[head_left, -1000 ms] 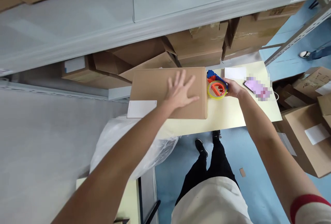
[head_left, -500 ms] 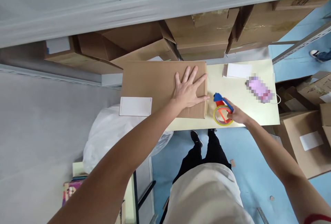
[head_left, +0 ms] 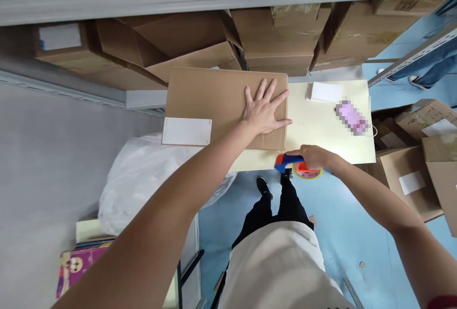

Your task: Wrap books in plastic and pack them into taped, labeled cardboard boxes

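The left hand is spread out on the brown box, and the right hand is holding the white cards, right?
Not quite: the right hand is holding a blue and orange tape dispenser. The head view shows the white cards lying on the table. The left hand is indeed spread out on the brown box.

Left hand [head_left: 263,114] on box [head_left: 207,94]; label [head_left: 187,131] on it, left of hand. Right hand [head_left: 316,157] around tape dispenser [head_left: 285,160], at near edge of table [head_left: 314,130]. Beyond right grip, on table: paper stack [head_left: 326,92]; phone [head_left: 349,114] to stack's right. Behind left hand: shelved boxes [head_left: 280,33].
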Demonstrator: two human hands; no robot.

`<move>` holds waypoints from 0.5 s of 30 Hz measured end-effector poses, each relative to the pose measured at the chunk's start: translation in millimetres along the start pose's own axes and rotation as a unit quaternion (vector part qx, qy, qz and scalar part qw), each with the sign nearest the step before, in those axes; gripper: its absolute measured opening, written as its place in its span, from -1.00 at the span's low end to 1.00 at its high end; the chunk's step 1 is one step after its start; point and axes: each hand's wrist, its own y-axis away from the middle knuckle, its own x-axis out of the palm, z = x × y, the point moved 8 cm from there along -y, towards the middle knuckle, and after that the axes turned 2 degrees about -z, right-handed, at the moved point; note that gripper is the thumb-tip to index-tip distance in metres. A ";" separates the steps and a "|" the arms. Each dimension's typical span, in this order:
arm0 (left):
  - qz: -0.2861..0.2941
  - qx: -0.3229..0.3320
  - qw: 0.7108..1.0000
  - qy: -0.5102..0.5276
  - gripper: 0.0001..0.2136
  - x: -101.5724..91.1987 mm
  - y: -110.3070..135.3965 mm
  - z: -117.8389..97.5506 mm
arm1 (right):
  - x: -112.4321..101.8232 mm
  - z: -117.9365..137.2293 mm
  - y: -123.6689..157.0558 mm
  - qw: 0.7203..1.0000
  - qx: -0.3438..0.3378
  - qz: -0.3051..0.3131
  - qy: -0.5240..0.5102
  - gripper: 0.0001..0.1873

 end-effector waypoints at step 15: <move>-0.227 -0.096 0.871 0.424 -0.44 -85.7 52.3 16.8 | -167.7 40.3 151.9 0.921 -0.157 -0.325 -0.149 -0.23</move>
